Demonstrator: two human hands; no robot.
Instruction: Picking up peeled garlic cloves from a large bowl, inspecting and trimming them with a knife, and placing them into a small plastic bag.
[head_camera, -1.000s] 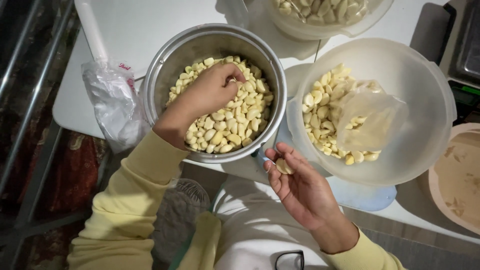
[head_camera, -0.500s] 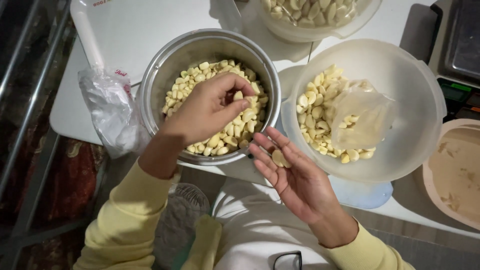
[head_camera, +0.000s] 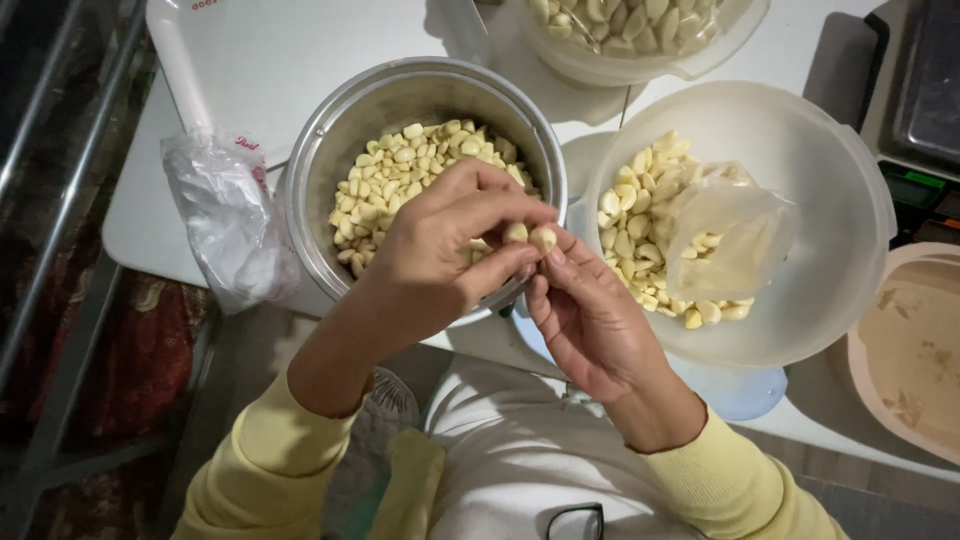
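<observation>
crumpled clear plastic bag (head_camera: 232, 222) with a small red mark, at table edge left of the steel pot, second clear plastic bag (head_camera: 727, 238) lying open inside the translucent bowl on the cloves, dark screened device (head_camera: 925, 85) at top right corner

Soft overhead light, sharp centre, dim left edge, slight wide-angle bending.

One peeled garlic clove (head_camera: 543, 238), pale cream and smooth, is pinched between the fingertips of the left hand (head_camera: 440, 265) and the right hand (head_camera: 585, 320), just over the near rim of the steel pot (head_camera: 310, 170).
</observation>
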